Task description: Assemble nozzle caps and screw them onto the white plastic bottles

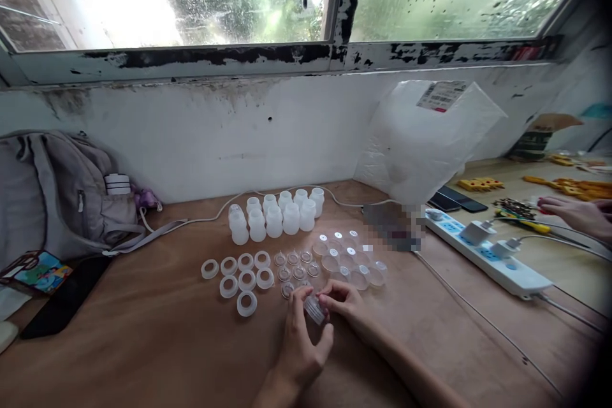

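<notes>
A small translucent, ridged plastic piece (314,309) is held between my two hands, low in the middle of the view. My left hand (302,347) curls round its left side, fingers at the top and thumb lower right. My right hand (345,301) pinches its upper right edge with the fingertips. Just beyond my hands lie small clear discs with nipple-like centres (298,273), one partly hidden by my left fingers. White plastic rings (247,280) sit in rows to their left. Clear domed caps (359,278) stand to the right, near my right hand.
Behind these, frosted bottles (273,222) stand in two rows. A white power strip (488,254) with plugs and cables lies to the right, near dark phones (461,199). A plastic bag (421,140) leans on the wall. A backpack (57,191) stands left; another person's hand (574,215) shows far right.
</notes>
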Action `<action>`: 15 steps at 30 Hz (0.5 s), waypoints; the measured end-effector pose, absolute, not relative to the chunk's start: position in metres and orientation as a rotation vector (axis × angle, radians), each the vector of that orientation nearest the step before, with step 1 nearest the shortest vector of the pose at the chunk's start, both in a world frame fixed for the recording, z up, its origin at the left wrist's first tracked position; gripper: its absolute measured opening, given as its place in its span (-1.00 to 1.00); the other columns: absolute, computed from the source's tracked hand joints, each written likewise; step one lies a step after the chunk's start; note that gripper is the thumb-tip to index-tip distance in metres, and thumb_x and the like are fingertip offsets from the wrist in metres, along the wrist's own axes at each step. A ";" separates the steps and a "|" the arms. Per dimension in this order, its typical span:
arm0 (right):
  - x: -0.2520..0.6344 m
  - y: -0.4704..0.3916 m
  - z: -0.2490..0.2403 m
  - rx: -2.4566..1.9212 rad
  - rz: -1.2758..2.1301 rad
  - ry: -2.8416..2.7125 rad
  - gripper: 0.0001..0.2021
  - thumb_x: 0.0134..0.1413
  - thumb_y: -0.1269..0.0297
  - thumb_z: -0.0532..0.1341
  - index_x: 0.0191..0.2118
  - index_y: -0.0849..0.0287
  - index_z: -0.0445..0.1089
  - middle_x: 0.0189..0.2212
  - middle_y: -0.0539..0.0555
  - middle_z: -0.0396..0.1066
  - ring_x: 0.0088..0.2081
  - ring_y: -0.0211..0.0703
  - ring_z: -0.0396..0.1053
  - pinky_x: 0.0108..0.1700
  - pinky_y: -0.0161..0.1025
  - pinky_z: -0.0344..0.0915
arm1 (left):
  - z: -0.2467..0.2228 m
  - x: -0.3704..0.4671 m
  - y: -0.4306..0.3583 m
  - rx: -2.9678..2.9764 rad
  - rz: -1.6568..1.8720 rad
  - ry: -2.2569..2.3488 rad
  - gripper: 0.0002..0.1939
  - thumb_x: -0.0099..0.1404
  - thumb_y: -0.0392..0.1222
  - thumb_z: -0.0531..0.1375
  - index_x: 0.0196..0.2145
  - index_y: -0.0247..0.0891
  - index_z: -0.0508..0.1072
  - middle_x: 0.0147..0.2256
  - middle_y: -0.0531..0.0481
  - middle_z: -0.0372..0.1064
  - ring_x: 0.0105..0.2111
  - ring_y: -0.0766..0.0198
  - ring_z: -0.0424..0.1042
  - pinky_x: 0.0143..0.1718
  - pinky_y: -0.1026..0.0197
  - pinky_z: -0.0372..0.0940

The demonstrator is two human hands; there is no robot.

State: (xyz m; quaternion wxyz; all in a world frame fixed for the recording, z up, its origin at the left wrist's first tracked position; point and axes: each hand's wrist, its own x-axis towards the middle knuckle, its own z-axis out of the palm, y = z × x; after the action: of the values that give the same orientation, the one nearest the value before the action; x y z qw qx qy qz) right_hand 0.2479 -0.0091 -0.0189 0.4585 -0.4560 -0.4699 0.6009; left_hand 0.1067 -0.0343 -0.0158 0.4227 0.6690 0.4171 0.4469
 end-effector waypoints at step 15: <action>0.246 -0.008 -0.016 -1.153 1.487 -1.305 -0.65 -0.14 0.05 0.22 -0.63 0.22 0.20 -0.77 -0.06 0.22 -0.69 -0.38 0.09 -0.58 -0.36 -0.02 | -0.015 0.102 -0.028 1.534 0.966 1.146 -0.81 0.16 -0.12 0.04 -0.27 -0.23 0.19 -0.45 -0.02 0.35 -0.51 0.29 0.33 -0.48 0.27 0.21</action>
State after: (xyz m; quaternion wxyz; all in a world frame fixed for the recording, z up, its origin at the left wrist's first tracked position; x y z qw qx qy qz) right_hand 0.2461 -0.0082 -0.0161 0.4131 -0.4584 -0.5189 0.5915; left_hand 0.1017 -0.0278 -0.0147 0.4780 0.6281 0.4695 0.3958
